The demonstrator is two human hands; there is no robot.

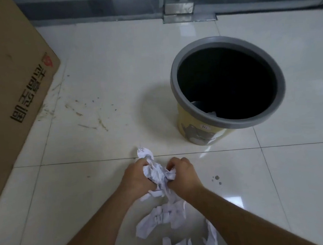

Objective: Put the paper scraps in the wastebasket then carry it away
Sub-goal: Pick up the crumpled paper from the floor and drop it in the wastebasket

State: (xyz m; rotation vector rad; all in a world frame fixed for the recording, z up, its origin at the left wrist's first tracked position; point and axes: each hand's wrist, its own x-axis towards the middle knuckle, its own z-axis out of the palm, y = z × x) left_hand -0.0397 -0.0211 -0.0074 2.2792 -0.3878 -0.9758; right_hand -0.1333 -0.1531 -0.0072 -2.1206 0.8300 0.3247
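A round yellow wastebasket [200, 132] with a wide grey rim stands upright on the tiled floor, up and to the right of my hands; its inside is dark with a bit of paper near the bottom. My left hand [137, 178] and my right hand [182, 172] are closed together around a crumpled bunch of white paper scraps [158, 174] low over the floor. One small printed scrap [144, 152] sticks up just beyond my left hand. More crumpled scraps [161, 218] lie on the floor between my forearms, nearer to me.
A large brown cardboard box [7, 87] fills the left side. A glass wall with a metal door fitting [180, 9] runs along the far edge. The tiles show dirt marks [90, 117] left of the basket and dark spots [216, 179] by my right hand.
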